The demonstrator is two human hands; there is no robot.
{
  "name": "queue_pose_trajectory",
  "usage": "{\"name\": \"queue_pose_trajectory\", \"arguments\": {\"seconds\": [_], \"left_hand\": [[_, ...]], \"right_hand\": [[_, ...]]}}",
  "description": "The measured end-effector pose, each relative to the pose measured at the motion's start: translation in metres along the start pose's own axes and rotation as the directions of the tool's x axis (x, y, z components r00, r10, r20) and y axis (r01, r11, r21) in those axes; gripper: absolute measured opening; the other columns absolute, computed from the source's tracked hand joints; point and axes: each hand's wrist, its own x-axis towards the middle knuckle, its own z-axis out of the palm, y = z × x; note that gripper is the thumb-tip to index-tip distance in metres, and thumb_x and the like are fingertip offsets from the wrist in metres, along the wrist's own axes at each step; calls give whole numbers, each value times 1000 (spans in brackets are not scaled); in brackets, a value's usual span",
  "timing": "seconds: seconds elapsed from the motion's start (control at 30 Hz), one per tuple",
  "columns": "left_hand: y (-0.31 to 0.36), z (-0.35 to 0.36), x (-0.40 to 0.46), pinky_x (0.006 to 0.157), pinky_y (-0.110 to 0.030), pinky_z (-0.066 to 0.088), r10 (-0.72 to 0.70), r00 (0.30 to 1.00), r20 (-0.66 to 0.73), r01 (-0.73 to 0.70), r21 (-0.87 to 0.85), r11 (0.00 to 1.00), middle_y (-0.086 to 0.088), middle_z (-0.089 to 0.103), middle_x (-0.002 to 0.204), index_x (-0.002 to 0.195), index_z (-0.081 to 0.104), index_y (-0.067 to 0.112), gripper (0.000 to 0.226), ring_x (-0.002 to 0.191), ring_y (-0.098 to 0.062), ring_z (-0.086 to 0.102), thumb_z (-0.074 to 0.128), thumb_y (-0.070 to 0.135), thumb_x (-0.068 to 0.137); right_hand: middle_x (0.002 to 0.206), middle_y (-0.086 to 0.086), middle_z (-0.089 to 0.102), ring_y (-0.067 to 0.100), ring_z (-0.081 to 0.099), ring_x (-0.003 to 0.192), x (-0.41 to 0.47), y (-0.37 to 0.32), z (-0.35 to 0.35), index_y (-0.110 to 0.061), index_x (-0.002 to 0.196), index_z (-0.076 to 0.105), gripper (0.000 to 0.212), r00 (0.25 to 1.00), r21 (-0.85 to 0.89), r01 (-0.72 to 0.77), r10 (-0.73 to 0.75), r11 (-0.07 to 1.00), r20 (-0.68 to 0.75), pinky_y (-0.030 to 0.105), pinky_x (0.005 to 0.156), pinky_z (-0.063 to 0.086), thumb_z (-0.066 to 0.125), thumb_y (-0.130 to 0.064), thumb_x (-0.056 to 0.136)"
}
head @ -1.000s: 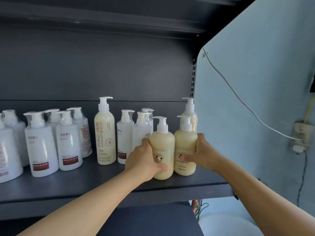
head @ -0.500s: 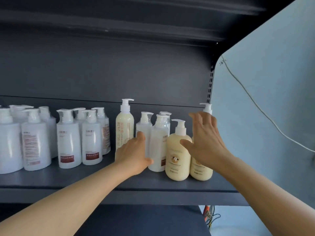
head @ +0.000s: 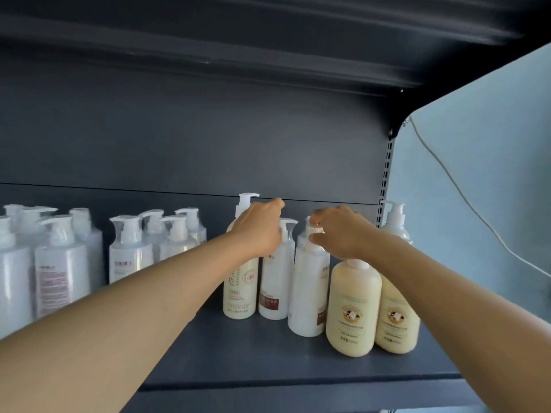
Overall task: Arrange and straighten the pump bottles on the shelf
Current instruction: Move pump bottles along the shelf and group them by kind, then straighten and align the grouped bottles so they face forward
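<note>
On the dark shelf (head: 244, 353) stand a tall cream bottle (head: 240, 290), a white bottle with a brown label (head: 274, 287), a front white bottle (head: 307, 293) and two squat yellow bottles (head: 353, 308) (head: 396, 317). My left hand (head: 259, 228) curls round the pump neck of the brown-label white bottle and hides the tall cream bottle's shoulder. My right hand (head: 340, 231) pinches the pump head of the front white bottle. My right forearm covers the pumps of the yellow bottles. Another cream bottle (head: 395, 222) stands behind them.
Several white pump bottles (head: 131, 254) crowd the shelf's left half, wrapped in clear film. A dark back panel and an upper shelf (head: 268, 55) close in above. A pale blue wall (head: 477, 219) with a white cable (head: 441, 168) borders the right end.
Both hands rose from the bottle bodies to the pump heads. The left moved onto the brown-label white bottle's pump, the right left the yellow bottles for the front white bottle's pump.
</note>
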Motion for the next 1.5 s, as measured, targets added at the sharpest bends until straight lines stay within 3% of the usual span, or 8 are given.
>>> {"name": "queue_pose_trajectory", "arguments": {"seconds": [0.4,0.63,0.8,0.93,1.07,1.23,1.4,1.5], "left_hand": [[-3,8,15,70,-32,45,43,999,-20,-43,-25,999,-9,62,108,103,60,10,18,98,-29,58,50,5,90],[-15,-23,-21,77,-35,50,-55,997,-46,57,35,998,-9,62,109,105,65,13,17,98,-32,59,56,15,90],[-38,-52,-49,77,-36,51,-116,992,-52,121,113,986,-6,66,105,100,67,12,18,100,-30,60,55,12,87],[-63,-72,-68,78,-37,52,-203,975,-85,215,165,963,-9,66,105,98,69,11,17,96,-30,61,55,11,87],[-86,-86,-78,76,-35,51,-262,960,-103,279,218,935,-7,63,109,104,65,15,17,97,-29,61,55,16,90],[-109,-97,-82,70,-32,47,-298,947,-123,319,222,921,-6,66,104,98,68,15,16,94,-29,62,55,18,89],[-119,-97,-80,72,-33,50,-264,955,-132,285,182,941,-4,65,104,96,68,19,14,94,-29,61,56,18,87],[-124,-95,-81,72,-32,48,-237,961,-144,254,117,960,0,65,103,96,65,24,13,96,-26,60,57,20,86]], "right_hand": [[86,3,46,17,40,84,3,-14,-18,-14,72,47,30,991,-39,-3,8,999,136,13,53,29,40,-25,99],[88,12,52,20,44,77,-4,-29,-16,8,95,61,40,994,61,47,-53,997,100,28,65,35,49,-30,94],[85,14,50,20,42,74,-6,-61,-17,0,85,57,31,987,150,112,-128,982,99,27,54,30,52,-30,92],[99,16,58,28,57,87,-5,-88,-14,9,101,60,38,975,231,181,-206,956,86,26,57,34,50,-27,94],[84,12,49,21,46,73,2,-115,-8,-4,81,51,21,968,301,211,-241,930,66,25,53,30,49,-21,92],[84,12,50,21,43,72,11,-144,0,-4,85,53,18,972,364,209,-233,907,21,24,50,30,50,-20,92],[107,18,59,23,50,81,20,-160,7,6,109,59,36,976,324,207,-220,923,1,20,55,35,48,-25,96],[99,13,65,25,63,88,20,-153,8,-2,103,61,31,979,445,164,-200,880,35,28,69,47,56,-30,91]]}}
